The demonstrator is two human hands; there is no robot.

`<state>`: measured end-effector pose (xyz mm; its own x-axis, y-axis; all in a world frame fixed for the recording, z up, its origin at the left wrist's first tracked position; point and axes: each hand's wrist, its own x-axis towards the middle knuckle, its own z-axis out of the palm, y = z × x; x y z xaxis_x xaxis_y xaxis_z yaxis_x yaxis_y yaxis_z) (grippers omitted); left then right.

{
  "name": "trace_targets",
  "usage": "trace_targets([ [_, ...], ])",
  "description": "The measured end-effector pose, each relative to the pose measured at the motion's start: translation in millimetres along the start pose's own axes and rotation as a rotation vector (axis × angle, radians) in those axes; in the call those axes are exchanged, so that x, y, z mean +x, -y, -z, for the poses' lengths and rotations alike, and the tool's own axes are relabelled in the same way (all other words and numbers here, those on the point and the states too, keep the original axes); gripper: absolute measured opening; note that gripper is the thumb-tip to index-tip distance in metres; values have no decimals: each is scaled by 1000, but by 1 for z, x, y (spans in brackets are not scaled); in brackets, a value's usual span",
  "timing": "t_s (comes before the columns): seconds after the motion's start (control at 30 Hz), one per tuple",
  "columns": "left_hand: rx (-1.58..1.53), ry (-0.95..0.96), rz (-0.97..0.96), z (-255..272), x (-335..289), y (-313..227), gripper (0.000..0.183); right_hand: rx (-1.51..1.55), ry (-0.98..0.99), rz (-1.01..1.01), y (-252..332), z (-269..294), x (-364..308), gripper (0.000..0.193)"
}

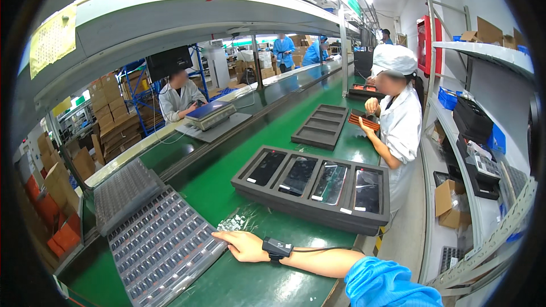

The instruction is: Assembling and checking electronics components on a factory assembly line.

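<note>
My right hand reaches in from the lower right with a blue sleeve and a black wrist device. Its fingers lie together at the right edge of a clear plastic tray, closed on that edge; the undersides of the fingertips are hidden. Rows of small dark parts fill the tray's pockets. Behind it and to the left is another such tray, partly overlapped. My left hand is out of view. To the right of the trays sits a stack of black foam trays, its top one holding several phone-like screens.
Green conveyor belt runs away from me. Scraps of clear film lie beside my hand. Farther along is a foam tray with unfilled slots. A co-worker stands at right; another sits behind a scale. Shelving lines the right.
</note>
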<state>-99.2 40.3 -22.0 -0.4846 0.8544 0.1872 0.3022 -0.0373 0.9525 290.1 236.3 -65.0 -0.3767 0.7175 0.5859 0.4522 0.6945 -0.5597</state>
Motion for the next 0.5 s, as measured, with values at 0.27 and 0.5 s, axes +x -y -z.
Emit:
trace_targets([
  [0.27, -26, 21, -6, 1, 5, 9, 51, -128, 29, 38, -2, -7, -2, 70],
  [0.5, -2, 39, -29, 1, 3, 12, 52, -175, 22, 19, -6, -14, -2, 68],
])
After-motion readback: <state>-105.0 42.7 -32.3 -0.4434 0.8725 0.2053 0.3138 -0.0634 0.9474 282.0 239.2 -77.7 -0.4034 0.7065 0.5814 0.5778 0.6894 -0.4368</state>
